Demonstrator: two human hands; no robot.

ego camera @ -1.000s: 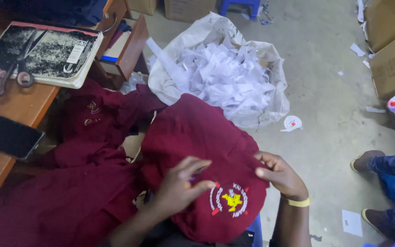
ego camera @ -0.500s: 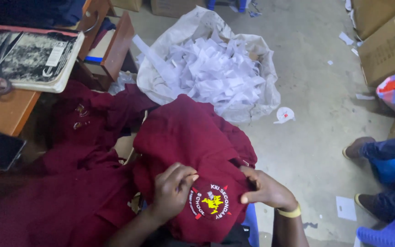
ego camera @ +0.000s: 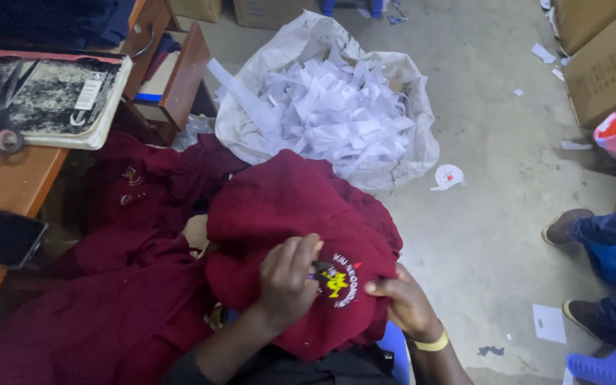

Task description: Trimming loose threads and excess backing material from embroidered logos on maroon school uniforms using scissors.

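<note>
1. Maroon garment [ego camera: 286, 207] lies bunched on the person's lap, its embroidered badge [ego camera: 338, 281] facing up.
2. Left hand [ego camera: 288, 278] pinches a small tool at the badge; right hand [ego camera: 402, 303] grips the cloth beside it.
3. More maroon garments [ego camera: 137, 214] are heaped at left.
4. Sack of white paper strips [ego camera: 336, 107] stands just beyond.
5. Another person's legs [ego camera: 607, 242] at right, well apart.

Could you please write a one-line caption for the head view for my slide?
Left hand and right hand work on the embroidered badge of a maroon garment.
</note>
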